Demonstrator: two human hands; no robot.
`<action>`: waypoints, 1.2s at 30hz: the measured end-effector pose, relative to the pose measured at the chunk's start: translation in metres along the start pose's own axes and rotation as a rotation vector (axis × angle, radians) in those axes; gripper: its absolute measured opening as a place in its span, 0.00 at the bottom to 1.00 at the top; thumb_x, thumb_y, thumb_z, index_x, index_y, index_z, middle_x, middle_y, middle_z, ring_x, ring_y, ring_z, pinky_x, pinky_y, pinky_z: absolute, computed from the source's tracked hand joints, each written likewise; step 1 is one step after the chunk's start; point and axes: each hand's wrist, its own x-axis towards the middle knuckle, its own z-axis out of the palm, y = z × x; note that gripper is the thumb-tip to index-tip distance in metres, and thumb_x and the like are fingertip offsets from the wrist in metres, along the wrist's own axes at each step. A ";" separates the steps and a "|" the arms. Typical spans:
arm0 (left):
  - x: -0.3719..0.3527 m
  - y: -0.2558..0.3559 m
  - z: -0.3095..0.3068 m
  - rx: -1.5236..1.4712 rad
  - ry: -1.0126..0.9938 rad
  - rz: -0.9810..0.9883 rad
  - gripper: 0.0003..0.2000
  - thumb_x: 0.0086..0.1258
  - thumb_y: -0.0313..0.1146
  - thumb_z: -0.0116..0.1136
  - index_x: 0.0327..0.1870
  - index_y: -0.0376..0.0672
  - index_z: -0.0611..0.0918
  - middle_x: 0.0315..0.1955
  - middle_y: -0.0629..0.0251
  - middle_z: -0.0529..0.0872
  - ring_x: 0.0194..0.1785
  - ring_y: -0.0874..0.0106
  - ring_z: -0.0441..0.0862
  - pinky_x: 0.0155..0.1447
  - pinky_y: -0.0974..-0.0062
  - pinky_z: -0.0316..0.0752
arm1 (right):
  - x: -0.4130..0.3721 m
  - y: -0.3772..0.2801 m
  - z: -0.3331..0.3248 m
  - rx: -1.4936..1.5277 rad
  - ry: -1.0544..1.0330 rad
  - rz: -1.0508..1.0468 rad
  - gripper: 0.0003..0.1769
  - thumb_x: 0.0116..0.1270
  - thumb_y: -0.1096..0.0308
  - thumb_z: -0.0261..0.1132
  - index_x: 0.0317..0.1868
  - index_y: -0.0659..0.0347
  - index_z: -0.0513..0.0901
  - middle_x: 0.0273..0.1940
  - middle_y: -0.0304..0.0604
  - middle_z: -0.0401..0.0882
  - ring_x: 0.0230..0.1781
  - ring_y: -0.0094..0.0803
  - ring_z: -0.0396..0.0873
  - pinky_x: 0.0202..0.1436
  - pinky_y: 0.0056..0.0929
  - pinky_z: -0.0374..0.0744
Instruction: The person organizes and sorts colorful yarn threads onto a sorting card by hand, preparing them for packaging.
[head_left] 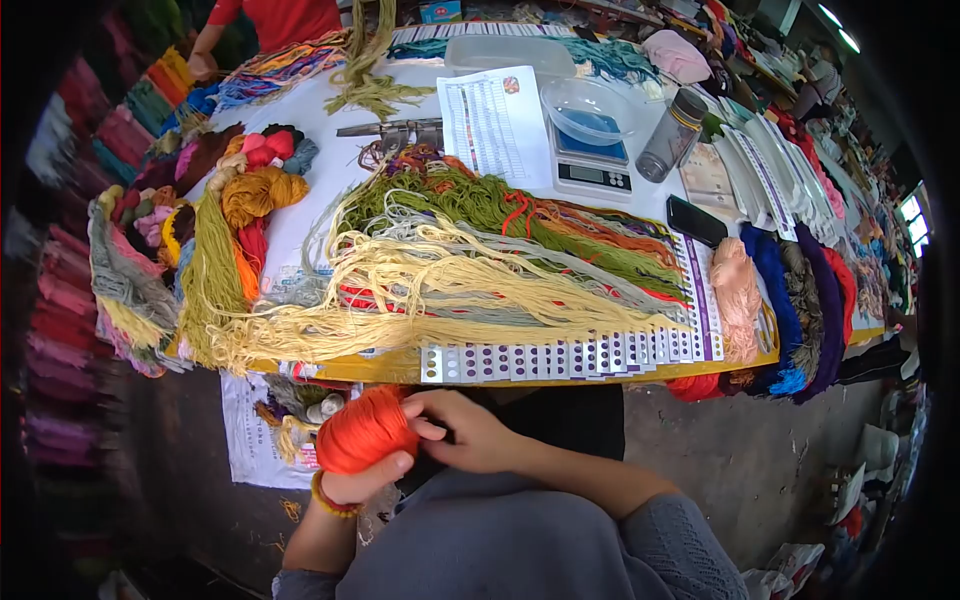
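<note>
Below the table's front edge, my left hand [362, 480] is wrapped round a bundle of orange-red thread [368, 432], with a beaded bracelet at the wrist. My right hand [462, 430] touches the bundle's right side, its fingers curled; whether they pinch any thread is hidden. Long cream strands [450, 280] lie across the table in front of me, over green strands [470, 205], grey and orange ones. White cards with punched holes [540, 362] line the table's front edge beneath the strands.
Behind the strands are a printed sheet [495, 125], a scale [592, 172] with a clear bowl, a jar [670, 135] and a phone [696, 220]. Coloured skeins [262, 195] pile at left; more [736, 290] hang at right. A person in red [275, 22] stands across the table.
</note>
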 end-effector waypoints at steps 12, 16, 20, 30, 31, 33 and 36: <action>-0.013 -0.014 -0.019 -0.734 0.069 -0.080 0.26 0.62 0.28 0.47 0.63 0.35 0.59 0.57 0.50 0.68 0.58 0.58 0.70 0.61 0.61 0.64 | 0.013 -0.035 -0.008 0.031 0.047 0.057 0.16 0.55 0.64 0.64 0.42 0.60 0.73 0.32 0.43 0.73 0.28 0.31 0.75 0.31 0.27 0.73; -0.004 -0.033 0.006 -0.897 0.170 -0.211 0.25 0.63 0.28 0.46 0.62 0.32 0.60 0.58 0.51 0.67 0.62 0.60 0.65 0.62 0.62 0.62 | 0.012 -0.039 -0.023 0.096 0.184 0.166 0.11 0.58 0.75 0.61 0.42 0.62 0.74 0.28 0.35 0.74 0.20 0.16 0.70 0.24 0.16 0.69; 0.001 -0.039 0.020 -0.811 0.045 -0.293 0.25 0.62 0.29 0.48 0.61 0.31 0.61 0.61 0.54 0.64 0.63 0.64 0.63 0.66 0.67 0.53 | 0.012 -0.044 -0.022 -0.079 0.188 0.128 0.07 0.60 0.74 0.60 0.40 0.63 0.75 0.25 0.33 0.72 0.19 0.16 0.67 0.23 0.16 0.67; 0.005 -0.047 0.025 -0.789 0.211 -0.427 0.18 0.63 0.26 0.50 0.54 0.31 0.70 0.50 0.57 0.75 0.55 0.68 0.71 0.61 0.70 0.63 | -0.003 -0.021 -0.023 0.173 0.222 0.344 0.05 0.61 0.70 0.60 0.34 0.62 0.75 0.23 0.34 0.71 0.17 0.15 0.65 0.21 0.17 0.64; 0.006 -0.048 0.026 -0.791 0.216 -0.427 0.18 0.63 0.26 0.50 0.54 0.31 0.70 0.50 0.57 0.75 0.55 0.68 0.71 0.61 0.70 0.63 | -0.004 -0.017 -0.022 0.289 0.228 0.387 0.05 0.61 0.70 0.60 0.35 0.63 0.75 0.22 0.32 0.70 0.18 0.13 0.64 0.21 0.16 0.63; 0.008 -0.050 0.029 -0.733 0.298 -0.439 0.19 0.62 0.24 0.50 0.55 0.34 0.69 0.44 0.59 0.77 0.49 0.69 0.75 0.56 0.71 0.67 | -0.003 -0.017 -0.021 0.408 0.226 0.437 0.04 0.62 0.71 0.59 0.35 0.63 0.75 0.22 0.30 0.69 0.18 0.11 0.62 0.21 0.14 0.62; 0.009 -0.050 0.034 -0.687 0.329 -0.429 0.18 0.61 0.23 0.51 0.54 0.34 0.69 0.41 0.61 0.78 0.46 0.72 0.75 0.53 0.74 0.68 | -0.002 -0.017 -0.022 0.571 0.211 0.486 0.05 0.61 0.72 0.59 0.34 0.64 0.74 0.20 0.26 0.68 0.19 0.09 0.61 0.21 0.12 0.62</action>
